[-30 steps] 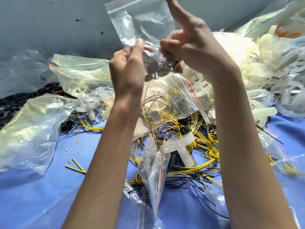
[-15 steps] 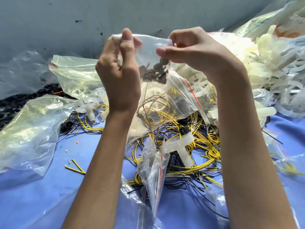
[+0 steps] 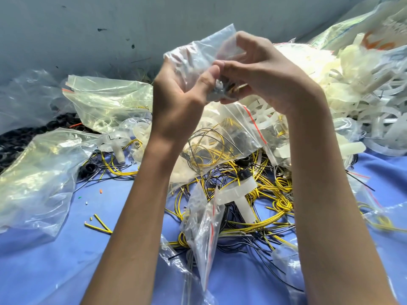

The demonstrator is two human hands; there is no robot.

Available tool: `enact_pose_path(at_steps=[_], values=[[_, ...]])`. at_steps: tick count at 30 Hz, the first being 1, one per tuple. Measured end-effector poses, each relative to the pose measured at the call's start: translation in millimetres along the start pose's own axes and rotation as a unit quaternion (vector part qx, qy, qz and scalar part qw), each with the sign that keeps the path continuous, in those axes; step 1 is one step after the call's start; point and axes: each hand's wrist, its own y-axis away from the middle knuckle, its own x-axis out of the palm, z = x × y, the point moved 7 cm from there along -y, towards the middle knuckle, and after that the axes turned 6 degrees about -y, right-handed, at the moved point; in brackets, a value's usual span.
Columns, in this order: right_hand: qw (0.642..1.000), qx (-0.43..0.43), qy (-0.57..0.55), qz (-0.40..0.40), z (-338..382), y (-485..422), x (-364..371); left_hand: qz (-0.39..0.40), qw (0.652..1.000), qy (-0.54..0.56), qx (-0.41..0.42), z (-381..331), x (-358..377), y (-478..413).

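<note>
Both hands hold a small clear zip bag (image 3: pixel 198 51) up in front of the grey wall. My left hand (image 3: pixel 176 100) grips its left side with thumb and curled fingers. My right hand (image 3: pixel 264 71) pinches the bag's lower part, where a clump of small dark parts (image 3: pixel 222 90) is bunched between the two thumbs. The bag's empty upper part is crumpled and sticks up to the left. What the fingers behind the plastic do is hidden.
On the blue cloth (image 3: pixel 66 260) below lies a tangle of yellow and black wires (image 3: pixel 253 194), more clear bags (image 3: pixel 204 227), a white plastic T-fitting (image 3: pixel 240 194), a heap of white plastic rings (image 3: pixel 363 95) at right, and large bags (image 3: pixel 37 179) at left.
The bag was held stretched and upright, then pulled down. Now it is crumpled, with both hands closed together around the dark parts at its bottom.
</note>
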Motion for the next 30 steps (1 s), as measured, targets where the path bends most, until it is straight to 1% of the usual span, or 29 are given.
enact_pose_path(at_steps=[6,9,11,13,14,15,16,18,19,21,23,24,26,28,30], values=[[0.998,0.025,-0.037,0.04,-2.5,6.4,-1.1,-0.005,0.999,-0.037,-0.027,11.0,8.2,-2.8],[0.999,0.04,-0.022,0.017,-6.8,5.4,-6.3,-0.015,0.996,-0.081,-0.037,20.1,12.4,-3.3],[0.998,0.05,0.011,-0.03,-9.4,3.4,-15.9,-0.034,0.99,-0.127,-0.046,27.1,10.8,-3.4],[0.991,0.052,0.043,-0.112,-10.2,2.1,-32.4,-0.036,0.983,-0.174,-0.052,30.4,9.7,-1.0],[0.984,0.05,0.063,-0.16,-10.2,2.6,-43.0,-0.022,0.979,-0.201,-0.037,30.6,11.2,0.6],[0.973,0.047,0.086,-0.208,-9.9,4.2,-53.3,-0.001,0.969,-0.245,-0.005,29.3,14.6,2.0],[0.962,0.046,0.108,-0.248,-9.7,6.1,-63.0,0.028,0.951,-0.305,0.034,28.2,20.8,3.9],[0.944,0.061,0.145,-0.291,-13.4,9.7,-79.1,0.12,0.897,-0.414,0.098,31.8,42.1,11.5],[0.939,0.078,0.161,-0.294,-16.7,11.5,-84.5,0.17,0.867,-0.454,0.114,35.9,54.1,17.3],[0.934,0.125,0.201,-0.268,-27.3,13.2,-89.2,0.247,0.815,-0.508,0.126,46.8,73.1,29.4],[0.929,0.17,0.254,-0.207,-37.0,15.0,-84.2,0.274,0.785,-0.539,0.138,54.7,81.6,36.0],[0.928,0.183,0.271,-0.178,-39.0,16.0,-79.6,0.268,0.779,-0.548,0.144,56.2,81.3,36.5],[0.937,0.198,0.251,-0.14,-40.9,17.9,-71.5,0.242,0.78,-0.558,0.148,54.4,75.2,33.7],[0.946,0.192,0.226,-0.13,-40.7,16.8,-69.2,0.219,0.787,-0.557,0.148,51.1,66.5,29.3],[0.949,0.194,0.219,-0.112,-40.1,15.3,-64.9,0.202,0.803,-0.541,0.145,46.1,58.5,25.0]])
